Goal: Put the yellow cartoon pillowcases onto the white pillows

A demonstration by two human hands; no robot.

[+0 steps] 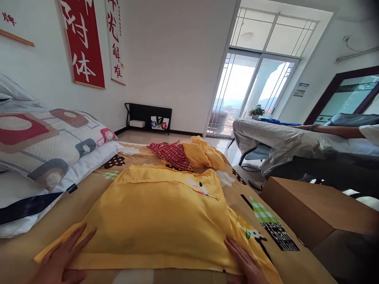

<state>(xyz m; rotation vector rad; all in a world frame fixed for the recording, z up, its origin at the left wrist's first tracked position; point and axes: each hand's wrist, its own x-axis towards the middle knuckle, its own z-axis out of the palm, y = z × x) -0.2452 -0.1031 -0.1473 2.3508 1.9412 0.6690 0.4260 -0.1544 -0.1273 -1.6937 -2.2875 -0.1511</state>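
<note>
A plump yellow pillow (154,217) lies flat on the patterned bed sheet (97,272) in front of me. My left hand (60,256) rests on its near left corner with the fingers spread. At the near right edge, my right hand (244,260) lies with its fingers stretched out along the cloth. Neither hand grips anything. A cartoon print shows near the pillow's far right corner. Just beyond it, a red checked cloth (170,154) and a crumpled yellow cloth (204,152) lie together on the bed.
Other pillows, one with a car print (74,130), are piled at the left. A cardboard box (322,205) stands right of the bed. Behind it, another person's arm (334,131) rests over a plastic-covered table or bed (275,134). A low black shelf (148,114) stands against the wall.
</note>
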